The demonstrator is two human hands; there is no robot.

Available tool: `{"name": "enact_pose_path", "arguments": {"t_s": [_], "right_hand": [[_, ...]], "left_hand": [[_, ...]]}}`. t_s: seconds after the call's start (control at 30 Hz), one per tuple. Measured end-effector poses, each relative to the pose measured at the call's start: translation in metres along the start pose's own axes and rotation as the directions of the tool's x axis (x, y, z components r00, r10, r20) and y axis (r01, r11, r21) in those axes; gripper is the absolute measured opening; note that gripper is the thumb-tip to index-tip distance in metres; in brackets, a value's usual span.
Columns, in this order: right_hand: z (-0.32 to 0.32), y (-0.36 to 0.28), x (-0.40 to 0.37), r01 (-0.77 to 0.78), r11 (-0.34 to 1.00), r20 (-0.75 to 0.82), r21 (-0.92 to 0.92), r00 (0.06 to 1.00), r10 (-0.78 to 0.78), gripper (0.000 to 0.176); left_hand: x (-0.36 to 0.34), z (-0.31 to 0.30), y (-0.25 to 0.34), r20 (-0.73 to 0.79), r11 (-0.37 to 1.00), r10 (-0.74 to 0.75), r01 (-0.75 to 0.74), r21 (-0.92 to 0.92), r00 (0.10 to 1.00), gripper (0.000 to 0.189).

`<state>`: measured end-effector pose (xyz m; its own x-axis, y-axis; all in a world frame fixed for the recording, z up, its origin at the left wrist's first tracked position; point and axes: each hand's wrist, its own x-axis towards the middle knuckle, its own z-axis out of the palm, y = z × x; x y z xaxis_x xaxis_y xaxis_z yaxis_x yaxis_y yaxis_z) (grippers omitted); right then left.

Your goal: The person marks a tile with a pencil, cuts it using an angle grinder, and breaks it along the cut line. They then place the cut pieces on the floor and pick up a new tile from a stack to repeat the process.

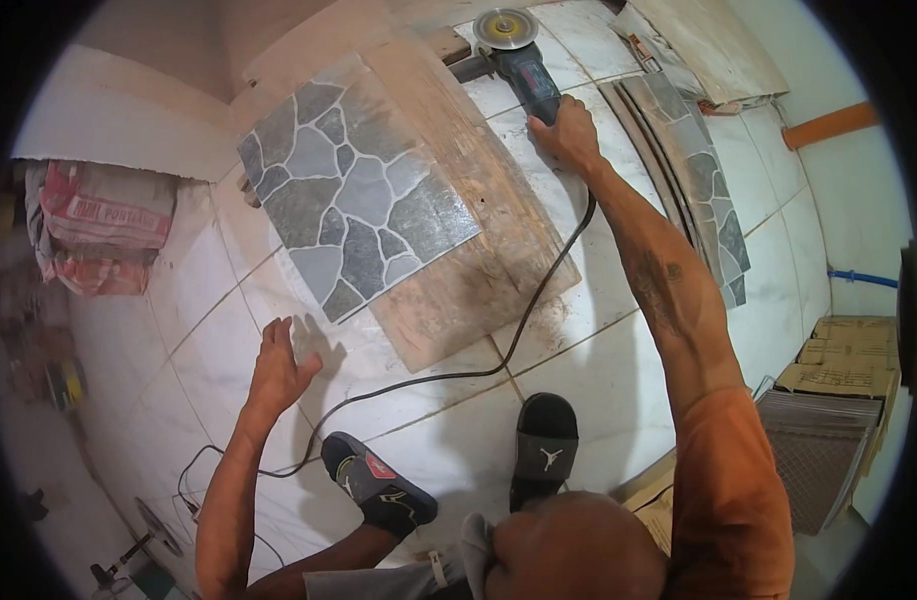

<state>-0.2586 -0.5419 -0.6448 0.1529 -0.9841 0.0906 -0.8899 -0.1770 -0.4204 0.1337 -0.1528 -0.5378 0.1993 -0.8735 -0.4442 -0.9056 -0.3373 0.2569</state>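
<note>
My right hand [569, 135] is wrapped round the body of an angle grinder [527, 78], whose round disc points away from me at the top of the view. The grinder is at the floor tiles, right of a wooden board [449, 310]. On that board lies a grey stone-patterned tile [364, 195] with pale joint lines, its upper right part dusted brown. My left hand [282, 368] hangs below the tile's near corner, apart from it, fingers stretched and holding nothing. A black power cord [419, 381] runs from the grinder across the floor.
More stone-patterned tiles [704, 170] lie at the right. Cardboard boxes [849, 350] are stacked along the right wall. A red-and-white sack [109, 220] sits at the left. My sandalled feet [547, 445] stand close to the cord. A loose disc [159, 527] is at the lower left.
</note>
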Motion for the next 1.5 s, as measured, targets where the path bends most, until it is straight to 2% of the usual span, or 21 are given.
{"name": "enact_pose_path", "arguments": {"t_s": [0.23,0.33,0.4,0.43,0.5,0.53,0.63,0.67,0.77,0.8,0.83,0.9,0.97,1.03,1.1,1.13,1.23,1.27,1.37,1.47,1.5], "right_hand": [[0.006,0.001,-0.002,0.047,0.999,-0.012,0.002,0.999,-0.047,0.072],[-0.002,0.006,0.008,0.018,0.999,0.127,0.033,0.992,-0.022,0.077],[-0.028,-0.007,0.012,-0.020,1.000,0.262,-0.019,0.965,0.025,0.079],[-0.042,-0.015,0.013,-0.036,0.998,0.326,-0.050,0.944,0.050,0.081],[-0.056,-0.018,0.019,0.014,0.992,0.342,-0.125,0.939,0.030,0.079],[-0.065,-0.018,0.023,0.039,0.986,0.349,-0.163,0.937,0.020,0.079],[-0.094,-0.026,0.039,0.206,0.913,0.430,-0.352,0.902,-0.037,0.075],[-0.101,-0.028,0.040,0.295,0.871,0.412,-0.393,0.903,-0.120,0.065],[-0.122,-0.053,0.037,0.478,0.795,0.450,-0.374,0.843,-0.295,0.054],[-0.117,-0.064,0.039,0.502,0.777,0.482,-0.380,0.824,-0.296,0.047],[-0.112,-0.077,0.035,0.564,0.753,0.543,-0.339,0.771,-0.333,0.047],[-0.099,-0.104,0.025,0.673,0.698,0.646,-0.245,0.650,-0.400,0.047],[-0.072,-0.125,-0.001,0.573,0.797,0.600,-0.190,0.710,-0.368,0.047],[-0.050,-0.144,-0.025,0.470,0.877,0.627,-0.105,0.715,-0.308,0.045],[-0.040,-0.153,-0.050,0.505,0.862,0.703,-0.057,0.633,-0.325,0.043],[-0.035,-0.151,-0.060,0.522,0.852,0.736,-0.032,0.589,-0.333,0.042],[-0.028,-0.143,-0.084,0.043,0.994,0.795,0.104,0.596,-0.109,0.039],[-0.029,-0.140,-0.086,0.154,0.978,0.781,0.144,0.589,-0.208,0.036],[-0.023,-0.132,-0.089,-0.021,0.988,0.739,0.153,0.666,-0.100,0.032],[-0.027,-0.131,-0.093,-0.095,0.983,0.773,0.154,0.631,-0.060,0.030],[-0.033,-0.132,-0.099,-0.179,0.965,0.800,0.192,0.599,-0.048,0.030]], "left_hand": [[-0.018,-0.040,-0.029,0.083,0.994,-0.001,-0.008,0.109,0.997,0.080],[-0.028,-0.076,-0.035,0.125,0.991,-0.017,0.000,0.134,0.992,0.079],[-0.032,-0.094,-0.045,0.126,0.990,-0.004,-0.014,0.139,0.992,0.078],[-0.031,-0.099,-0.047,0.140,0.997,-0.046,0.036,0.072,0.989,0.077],[-0.026,-0.110,-0.048,0.175,0.988,-0.128,0.141,-0.063,0.976,0.077],[-0.019,-0.107,-0.059,0.159,0.981,-0.120,0.142,-0.132,0.980,0.077],[0.009,-0.098,-0.066,0.205,0.942,-0.130,0.185,-0.279,0.970,0.078],[0.022,-0.088,-0.068,0.221,0.915,-0.146,0.217,-0.342,0.964,0.079],[0.060,-0.058,-0.061,0.261,0.745,-0.212,0.328,-0.581,0.942,0.076],[0.074,-0.045,-0.062,0.263,0.697,-0.217,0.338,-0.633,0.940,0.073],[0.087,-0.031,-0.063,0.264,0.647,-0.219,0.342,-0.682,0.939,0.071],[0.109,-0.011,-0.055,0.273,0.538,-0.339,0.424,-0.729,0.900,0.063],[0.126,0.007,-0.054,0.328,0.439,-0.279,0.423,-0.793,0.903,0.057],[0.127,0.009,-0.045,0.363,0.374,-0.233,0.428,-0.823,0.902,0.053],[0.117,0.012,-0.032,0.398,0.332,-0.205,0.446,-0.831,0.894,0.050],[0.121,0.028,-0.039,0.411,0.314,-0.197,0.455,-0.833,0.890,0.056],[0.114,0.050,-0.045,0.502,0.235,-0.093,0.509,-0.828,0.860,0.052],[0.110,0.053,-0.043,0.492,0.202,-0.090,0.500,-0.842,0.866,0.050],[0.102,0.047,-0.032,0.417,0.269,-0.123,0.434,-0.860,0.901,0.046],[0.092,0.035,-0.016,0.286,0.437,-0.256,0.374,-0.818,0.923,0.043],[0.085,0.024,-0.010,0.276,0.438,-0.252,0.364,-0.822,0.927,0.041]]}}
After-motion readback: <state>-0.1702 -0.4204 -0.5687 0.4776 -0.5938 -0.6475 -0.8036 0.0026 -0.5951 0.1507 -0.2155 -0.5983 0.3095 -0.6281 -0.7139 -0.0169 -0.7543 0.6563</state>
